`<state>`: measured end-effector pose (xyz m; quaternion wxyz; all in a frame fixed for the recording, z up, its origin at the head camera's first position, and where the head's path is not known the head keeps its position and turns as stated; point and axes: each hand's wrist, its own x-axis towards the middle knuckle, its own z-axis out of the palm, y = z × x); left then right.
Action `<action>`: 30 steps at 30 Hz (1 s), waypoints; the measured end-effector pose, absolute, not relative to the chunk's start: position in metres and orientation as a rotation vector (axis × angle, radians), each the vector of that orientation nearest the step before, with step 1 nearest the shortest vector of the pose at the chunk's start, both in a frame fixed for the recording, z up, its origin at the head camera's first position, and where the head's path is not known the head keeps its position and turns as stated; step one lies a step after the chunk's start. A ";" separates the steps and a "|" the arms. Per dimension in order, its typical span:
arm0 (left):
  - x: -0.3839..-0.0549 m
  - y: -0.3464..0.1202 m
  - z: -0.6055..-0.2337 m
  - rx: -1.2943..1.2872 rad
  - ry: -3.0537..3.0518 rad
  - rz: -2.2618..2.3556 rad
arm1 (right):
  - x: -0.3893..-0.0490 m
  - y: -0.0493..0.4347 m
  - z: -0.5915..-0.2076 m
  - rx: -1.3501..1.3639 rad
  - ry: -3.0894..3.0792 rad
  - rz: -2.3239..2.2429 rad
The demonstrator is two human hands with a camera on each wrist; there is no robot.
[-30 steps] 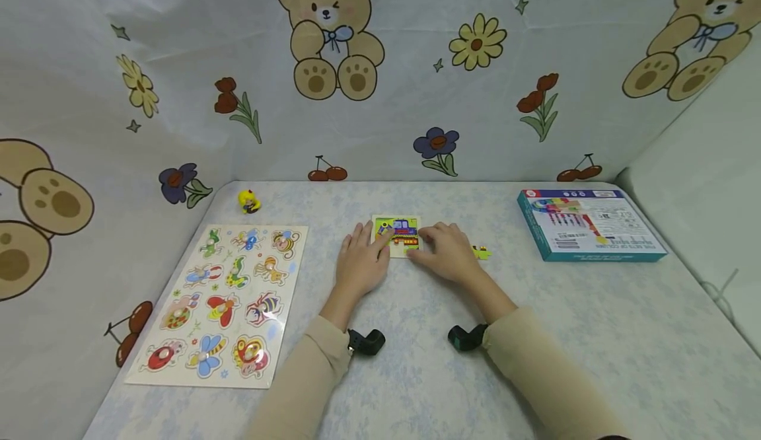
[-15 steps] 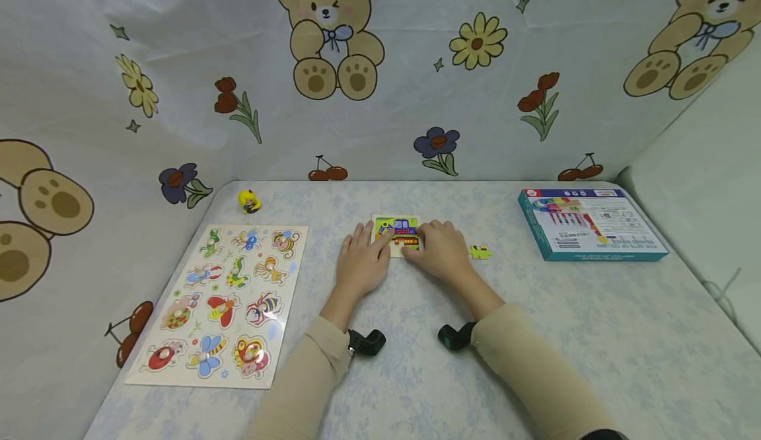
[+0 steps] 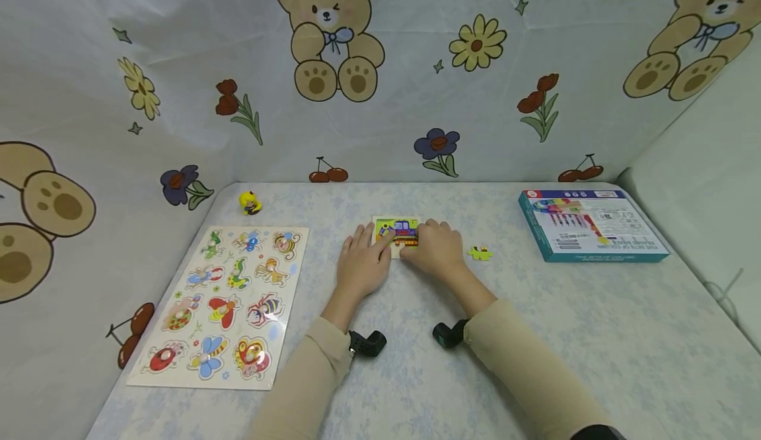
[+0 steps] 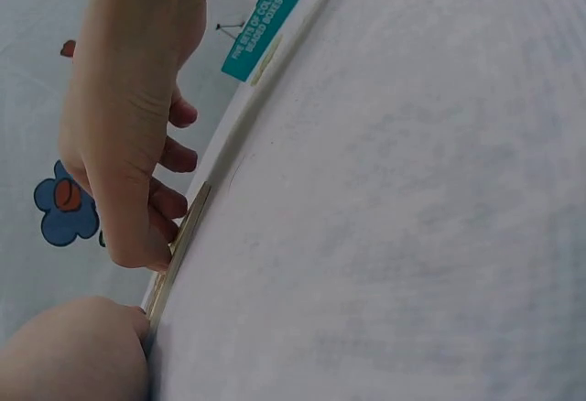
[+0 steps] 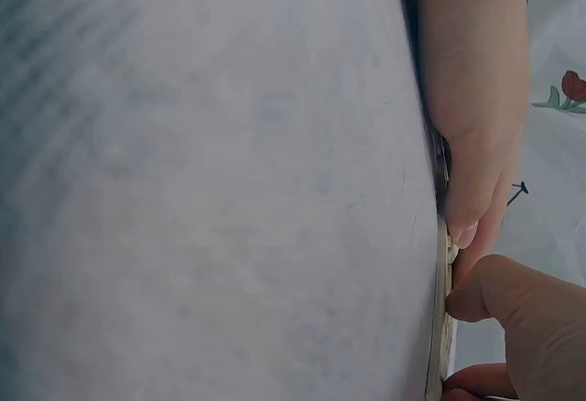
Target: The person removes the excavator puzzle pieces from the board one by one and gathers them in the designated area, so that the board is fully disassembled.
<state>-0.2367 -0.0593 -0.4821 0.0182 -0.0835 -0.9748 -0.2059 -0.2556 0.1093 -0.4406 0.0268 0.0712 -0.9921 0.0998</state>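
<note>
A small jigsaw puzzle [image 3: 404, 226] with a colourful truck picture in a pale tray lies mid-table in the head view. My left hand [image 3: 363, 263] rests along its left side, fingers straight and thumb across the picture. At the right side, my right hand [image 3: 440, 250] has bent fingers, with thumb and index finger gripping that part of the puzzle and hiding it. In the left wrist view, the right hand [image 4: 137, 145] bends down onto the thin board. The right wrist view has its thumb [image 5: 476, 293] against the board. A loose yellow-green puzzle piece [image 3: 479, 253] lies right of this hand.
A large insect picture board [image 3: 221, 308] lies on the left of the table. Behind it stands a small yellow-haired figurine [image 3: 250, 203]. A flat teal-edged box [image 3: 593, 226] lies at the back right, and a patterned cloth [image 3: 380, 129] hangs behind the table.
My right hand has shifted a little left, farther over the puzzle, uncovering the whole loose piece beside it. My left hand stays in place.
</note>
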 end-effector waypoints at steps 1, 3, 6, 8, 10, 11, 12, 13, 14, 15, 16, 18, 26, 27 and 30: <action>-0.237 -0.059 -0.482 -0.258 -3.030 -0.635 | -0.256 0.109 -0.440 0.224 -3.070 0.305; -0.236 -0.059 -0.481 -0.256 -3.035 -0.632 | -0.257 0.107 -0.439 0.233 -3.084 0.302; -0.235 -0.059 -0.480 -0.258 -3.035 -0.636 | -0.257 0.106 -0.437 0.236 -3.105 0.288; -0.235 -0.059 -0.479 -0.261 -3.037 -0.640 | -0.257 0.104 -0.436 0.231 -3.118 0.279; -0.234 -0.060 -0.479 -0.266 -3.041 -0.642 | -0.257 0.103 -0.435 0.225 -3.128 0.273; -0.234 -0.060 -0.478 -0.268 -3.044 -0.644 | -0.257 0.103 -0.434 0.222 -3.133 0.271; -0.234 -0.060 -0.478 -0.269 -3.048 -0.644 | -0.257 0.102 -0.434 0.221 -3.136 0.270; -0.234 -0.060 -0.478 -0.269 -3.052 -0.641 | -0.257 0.101 -0.433 0.223 -3.139 0.270; -0.234 -0.060 -0.478 -0.269 -3.053 -0.643 | -0.258 0.101 -0.432 0.225 -3.143 0.269; -0.235 -0.060 -0.478 -0.270 -3.055 -0.642 | -0.258 0.100 -0.432 0.228 -3.147 0.266; -0.235 -0.060 -0.478 -0.270 -3.056 -0.643 | -0.258 0.100 -0.431 0.229 -3.149 0.260; -0.235 -0.061 -0.478 -0.270 -3.057 -0.644 | -0.258 0.099 -0.430 0.232 -3.153 0.248; -0.236 -0.062 -0.479 -0.274 -3.054 -0.647 | -0.261 0.095 -0.433 0.242 -3.143 0.169; -0.237 -0.062 -0.479 -0.277 -3.054 -0.648 | -0.261 0.094 -0.432 0.254 -3.138 0.146; -0.237 -0.061 -0.480 -0.283 -3.058 -0.639 | -0.262 0.093 -0.431 0.288 -3.140 0.093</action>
